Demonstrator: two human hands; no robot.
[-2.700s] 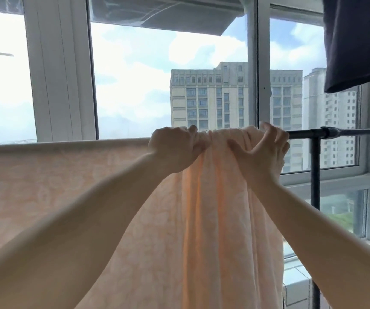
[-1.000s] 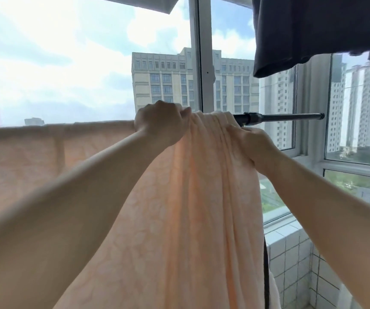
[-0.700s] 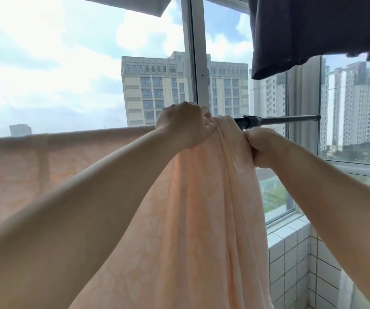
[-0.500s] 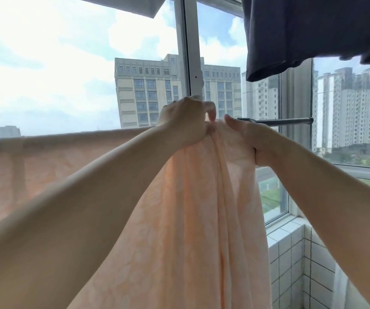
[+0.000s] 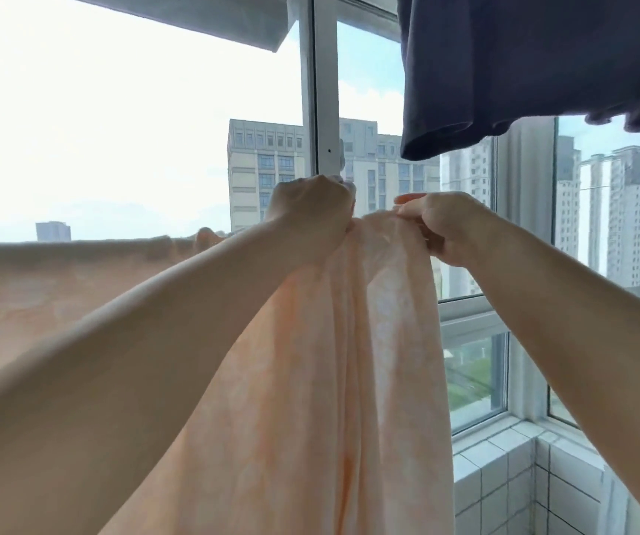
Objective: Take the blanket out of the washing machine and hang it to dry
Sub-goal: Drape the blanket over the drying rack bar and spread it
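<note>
A pale peach blanket [image 5: 333,380] with a faint flower pattern hangs in front of me, its top edge running level off to the left. Near its right end the cloth is bunched into folds. My left hand [image 5: 312,212] grips the bunched top from the left with curled fingers. My right hand [image 5: 440,225] pinches the same bunch from the right, thumb on top. The two hands are close together with a narrow strip of cloth between them. The bar under the blanket is hidden by cloth and hands.
A dark navy garment [image 5: 534,67] hangs overhead at the upper right. Behind the blanket stands a window with a white upright frame [image 5: 320,90]. A white tiled sill and corner [image 5: 511,469] lie low at the right, with tall buildings outside.
The dark bar that stuck out to the right of the blanket is now hidden behind my right hand. My right hand has risen to the top of the bunch, closer to my left.
</note>
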